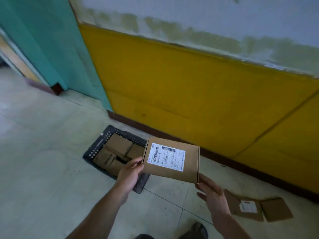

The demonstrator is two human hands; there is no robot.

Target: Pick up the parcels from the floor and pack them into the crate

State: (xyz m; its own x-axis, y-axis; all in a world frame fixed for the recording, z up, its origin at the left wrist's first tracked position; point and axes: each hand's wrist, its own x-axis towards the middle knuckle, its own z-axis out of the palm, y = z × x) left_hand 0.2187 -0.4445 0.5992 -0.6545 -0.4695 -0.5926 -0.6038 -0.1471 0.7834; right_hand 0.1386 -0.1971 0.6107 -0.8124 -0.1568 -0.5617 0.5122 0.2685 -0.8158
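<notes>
A flat brown cardboard parcel (170, 159) with a white barcode label hangs over a black crate (96, 145) of similar boxes, against a yellow wall (189, 83) on a pale tiled floor (51, 169). Two spare parcels (246, 208) lie at the right. The left hand (128, 173) grips its left edge, the right hand (210, 192) its near corner

Both bare forearms reach from the near edge toward the far side. The left hand (129, 175) pinches the near left corner of a flat brown cardboard box with a white label (170, 158), thumb on top, fingers beneath. The right hand (212, 192) holds its near right corner, thumb against the edge, fingers loosely curled below
</notes>
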